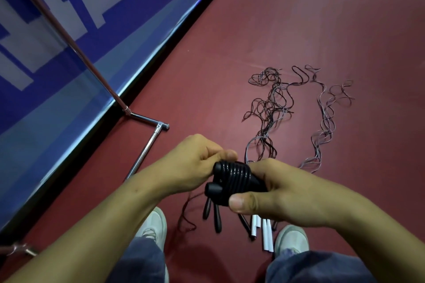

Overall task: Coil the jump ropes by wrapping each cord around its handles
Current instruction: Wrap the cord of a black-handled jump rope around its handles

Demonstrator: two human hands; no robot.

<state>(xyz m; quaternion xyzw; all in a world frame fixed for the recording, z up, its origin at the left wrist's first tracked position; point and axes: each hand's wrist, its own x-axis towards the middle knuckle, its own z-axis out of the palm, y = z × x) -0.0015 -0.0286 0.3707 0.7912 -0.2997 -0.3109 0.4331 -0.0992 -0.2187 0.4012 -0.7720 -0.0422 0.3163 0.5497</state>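
A pair of black jump rope handles [232, 181] is held side by side in front of me, with black cord wound around them in tight turns. My right hand [282, 193] grips the wrapped bundle, thumb across its near end. My left hand [195, 165] pinches at the top left of the coil, where the cord end lies. Below the bundle, more handles lie on the floor: black ones [212, 216] and white ones [264, 232]. Their thin cords [271, 108] spread out in a loose tangle on the red floor ahead.
A blue banner [69, 41] stands along the left, with a chrome stand leg [147, 145] reaching onto the red floor [299, 18]. My two white shoes [154, 225] flank the handles lying below.
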